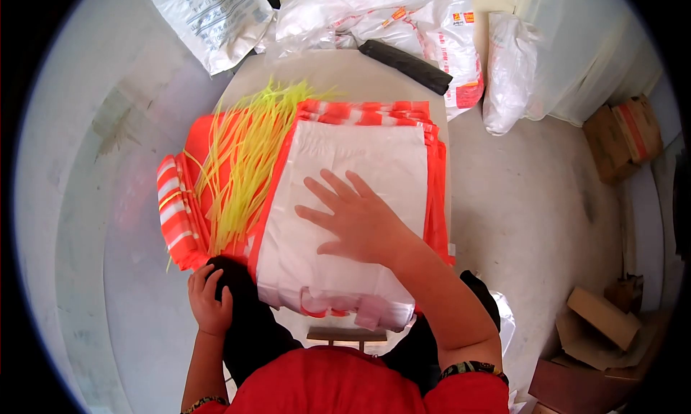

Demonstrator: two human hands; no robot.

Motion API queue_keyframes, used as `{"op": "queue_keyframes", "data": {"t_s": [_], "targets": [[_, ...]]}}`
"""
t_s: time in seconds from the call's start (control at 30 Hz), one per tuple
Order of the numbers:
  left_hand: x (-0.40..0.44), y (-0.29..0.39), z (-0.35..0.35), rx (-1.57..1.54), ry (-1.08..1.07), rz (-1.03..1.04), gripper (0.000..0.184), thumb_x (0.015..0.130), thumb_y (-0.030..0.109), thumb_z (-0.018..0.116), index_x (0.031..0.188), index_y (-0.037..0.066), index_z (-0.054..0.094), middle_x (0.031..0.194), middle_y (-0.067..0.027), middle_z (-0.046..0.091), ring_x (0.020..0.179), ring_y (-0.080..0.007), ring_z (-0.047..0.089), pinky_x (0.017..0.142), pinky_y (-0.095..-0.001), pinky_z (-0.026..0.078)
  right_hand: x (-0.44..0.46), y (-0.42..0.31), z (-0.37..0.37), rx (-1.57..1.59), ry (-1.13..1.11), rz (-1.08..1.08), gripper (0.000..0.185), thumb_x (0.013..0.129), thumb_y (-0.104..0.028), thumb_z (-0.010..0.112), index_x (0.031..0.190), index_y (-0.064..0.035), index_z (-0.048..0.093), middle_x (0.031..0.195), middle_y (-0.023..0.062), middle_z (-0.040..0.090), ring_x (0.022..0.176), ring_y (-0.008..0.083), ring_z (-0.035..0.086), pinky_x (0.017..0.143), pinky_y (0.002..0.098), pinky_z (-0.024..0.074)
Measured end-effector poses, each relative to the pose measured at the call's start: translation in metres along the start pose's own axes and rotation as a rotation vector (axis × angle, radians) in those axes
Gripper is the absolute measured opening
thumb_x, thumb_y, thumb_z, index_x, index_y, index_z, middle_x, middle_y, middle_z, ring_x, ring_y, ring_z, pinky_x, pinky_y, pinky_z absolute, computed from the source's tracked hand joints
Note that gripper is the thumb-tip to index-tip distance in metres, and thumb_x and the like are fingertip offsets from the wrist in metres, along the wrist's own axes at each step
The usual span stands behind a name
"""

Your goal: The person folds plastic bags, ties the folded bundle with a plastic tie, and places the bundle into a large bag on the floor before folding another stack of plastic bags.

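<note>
My right hand point(360, 223) lies flat with fingers spread on the white top sheet point(367, 148) of a stack of plastic bags. Red and white striped edges of more bags point(437, 198) show beneath it. Over my left knee, beside the striped bundle, my left hand point(209, 302) rests with its fingers apart and holds nothing. That rolled red and white bundle point(173, 205) has a thin yellow tie around it. Between it and the stack, a loose bunch of yellow plastic strips point(248, 155) lies over red plastic.
A black rolled item point(407, 66) sits at the table's point(324, 65) far edge. Beyond it are white printed sacks point(450, 40) and a wrapped white bundle point(509, 72). Cardboard boxes point(623, 137) stand to the right, with an opened carton point(597, 328) nearer me.
</note>
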State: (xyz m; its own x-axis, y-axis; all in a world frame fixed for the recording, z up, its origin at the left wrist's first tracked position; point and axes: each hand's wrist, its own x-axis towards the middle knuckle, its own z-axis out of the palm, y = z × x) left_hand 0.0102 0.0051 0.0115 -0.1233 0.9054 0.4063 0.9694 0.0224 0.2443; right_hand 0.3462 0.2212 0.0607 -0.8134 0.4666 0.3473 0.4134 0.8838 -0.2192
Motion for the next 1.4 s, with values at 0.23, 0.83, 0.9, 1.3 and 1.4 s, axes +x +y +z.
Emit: {"op": "queue_keyframes", "data": {"t_s": [0.23, 0.83, 0.9, 1.3, 1.4], "targets": [[-0.005, -0.003, 0.003, 0.011, 0.021, 0.0, 0.034, 0.08, 0.006, 0.066, 0.113, 0.001, 0.069, 0.128, -0.0188, 0.063, 0.118, -0.0424, 0.057, 0.104, -0.0509, 0.046, -0.021, -0.001, 0.005, -0.057, -0.088, 0.021, 0.07, 0.093, -0.054, 0.068, 0.154, -0.022, 0.05, 0.164, 0.0158, 0.038, 0.152, 0.0355, 0.035, 0.122, 0.0544, 0.0296], [-0.011, -0.015, 0.01, 0.034, 0.032, 0.013, 0.031, 0.084, 0.01, 0.065, 0.114, 0.0, 0.068, 0.128, -0.0181, 0.063, 0.119, -0.0415, 0.057, 0.106, -0.0505, 0.044, -0.062, -0.001, -0.004, -0.115, -0.145, 0.124, 0.063, 0.09, -0.038, 0.076, 0.143, -0.0106, 0.056, 0.142, 0.0205, 0.056, 0.125, 0.0358, 0.057, 0.104, 0.0437, 0.0453], [-0.011, -0.015, 0.011, 0.039, 0.033, 0.014, 0.031, 0.085, 0.01, 0.065, 0.114, 0.001, 0.068, 0.128, -0.0178, 0.063, 0.119, -0.0411, 0.057, 0.106, -0.0502, 0.044, -0.066, -0.002, -0.006, -0.115, -0.155, 0.137, 0.063, 0.09, -0.038, 0.077, 0.142, -0.0101, 0.056, 0.139, 0.0199, 0.057, 0.123, 0.0348, 0.058, 0.101, 0.0428, 0.0458], [-0.011, -0.017, 0.014, 0.019, 0.055, 0.006, 0.029, 0.085, 0.01, 0.066, 0.112, 0.001, 0.069, 0.124, -0.0173, 0.065, 0.117, -0.0401, 0.058, 0.105, -0.0495, 0.045, -0.078, -0.002, -0.018, -0.214, -0.08, 0.124, 0.062, 0.09, -0.036, 0.076, 0.142, -0.0093, 0.057, 0.148, 0.0208, 0.054, 0.135, 0.0365, 0.052, 0.107, 0.0457, 0.0436], [-0.011, -0.02, 0.015, 0.006, 0.065, 0.017, 0.029, 0.084, 0.01, 0.067, 0.111, 0.0, 0.069, 0.124, -0.0175, 0.065, 0.117, -0.0402, 0.058, 0.104, -0.0496, 0.046, -0.073, -0.025, -0.037, -0.32, 0.033, 0.013, 0.061, 0.091, -0.033, 0.072, 0.144, -0.0087, 0.056, 0.152, 0.0222, 0.05, 0.141, 0.0388, 0.047, 0.112, 0.0489, 0.0411]]}}
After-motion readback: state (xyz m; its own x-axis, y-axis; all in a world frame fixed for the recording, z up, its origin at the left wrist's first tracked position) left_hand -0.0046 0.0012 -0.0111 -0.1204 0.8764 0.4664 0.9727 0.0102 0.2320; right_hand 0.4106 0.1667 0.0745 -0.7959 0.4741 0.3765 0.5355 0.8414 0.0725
